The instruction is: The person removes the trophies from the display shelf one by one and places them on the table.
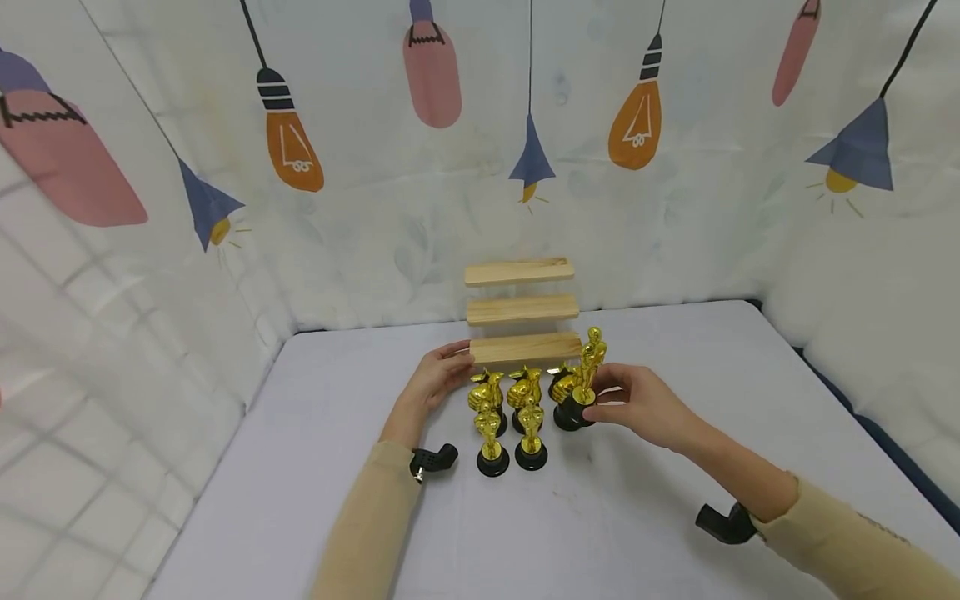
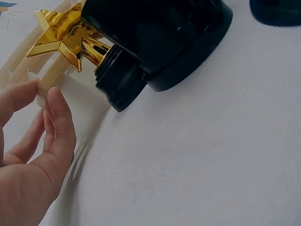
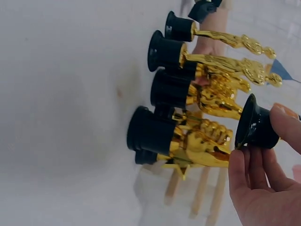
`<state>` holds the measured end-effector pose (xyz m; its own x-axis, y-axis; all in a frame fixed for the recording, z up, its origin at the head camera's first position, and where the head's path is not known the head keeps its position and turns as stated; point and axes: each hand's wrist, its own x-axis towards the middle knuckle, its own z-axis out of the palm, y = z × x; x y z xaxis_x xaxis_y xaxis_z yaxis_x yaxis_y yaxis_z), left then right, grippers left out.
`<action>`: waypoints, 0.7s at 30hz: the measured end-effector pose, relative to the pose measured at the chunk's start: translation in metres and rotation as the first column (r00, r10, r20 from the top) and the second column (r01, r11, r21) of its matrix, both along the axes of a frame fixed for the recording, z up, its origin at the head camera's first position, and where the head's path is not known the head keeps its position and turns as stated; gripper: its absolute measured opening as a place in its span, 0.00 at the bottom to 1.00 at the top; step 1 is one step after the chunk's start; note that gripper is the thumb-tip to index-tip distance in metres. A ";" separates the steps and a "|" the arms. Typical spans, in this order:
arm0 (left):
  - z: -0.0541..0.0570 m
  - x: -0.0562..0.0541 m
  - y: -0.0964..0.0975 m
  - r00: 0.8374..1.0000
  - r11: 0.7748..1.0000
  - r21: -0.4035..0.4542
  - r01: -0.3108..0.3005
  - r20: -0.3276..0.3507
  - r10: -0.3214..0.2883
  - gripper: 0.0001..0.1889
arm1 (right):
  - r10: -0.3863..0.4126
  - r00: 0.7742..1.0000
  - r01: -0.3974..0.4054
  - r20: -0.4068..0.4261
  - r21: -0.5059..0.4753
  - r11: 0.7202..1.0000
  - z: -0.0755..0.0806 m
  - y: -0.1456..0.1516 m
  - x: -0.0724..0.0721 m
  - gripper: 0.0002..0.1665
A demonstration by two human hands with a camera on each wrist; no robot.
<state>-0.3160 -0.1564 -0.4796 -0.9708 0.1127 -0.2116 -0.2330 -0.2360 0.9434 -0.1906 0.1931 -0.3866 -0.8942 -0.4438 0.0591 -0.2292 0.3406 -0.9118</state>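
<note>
My right hand [image 1: 645, 404] grips a gold figure trophy [image 1: 592, 354] by its black base [image 3: 257, 125], thumb on one side and fingers on the other. In the right wrist view this base is off the table. My left hand [image 1: 435, 379] pinches the left end of the lowest wooden board [image 1: 525, 348] between thumb and fingers. Between the hands stand two gold figure trophies, a left one [image 1: 489, 437] and a right one [image 1: 530, 437]. Behind them are gold fist-shaped trophies [image 1: 525, 387] on black bases. A gold star trophy [image 2: 66, 35] shows close to my left hand.
Two more wooden boards, a middle one [image 1: 522, 310] and a top one [image 1: 519, 272], rise in steps behind the lowest. A white cloth [image 1: 637, 533] covers the table. Behind it hangs a fabric wall [image 1: 360, 242] printed with lamps and bulbs.
</note>
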 end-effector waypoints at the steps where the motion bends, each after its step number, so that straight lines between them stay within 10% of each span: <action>1: 0.000 0.000 0.000 1.000 1.000 0.000 -0.003 -0.003 0.003 0.27 | 0.000 1.000 0.000 0.006 -0.003 1.000 -0.003 0.000 0.000 0.22; 21: -0.001 -0.001 -0.001 1.000 1.000 0.010 -0.003 -0.007 0.003 0.27 | -0.019 0.997 0.014 0.077 0.070 0.997 -0.054 -0.010 0.002 0.23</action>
<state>-0.3172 -0.1574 -0.4809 -0.9727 0.1119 -0.2032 -0.2252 -0.2457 0.9428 -0.1886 0.1835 -0.4404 -0.9020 -0.4298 -0.0413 -0.1524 0.4065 -0.9008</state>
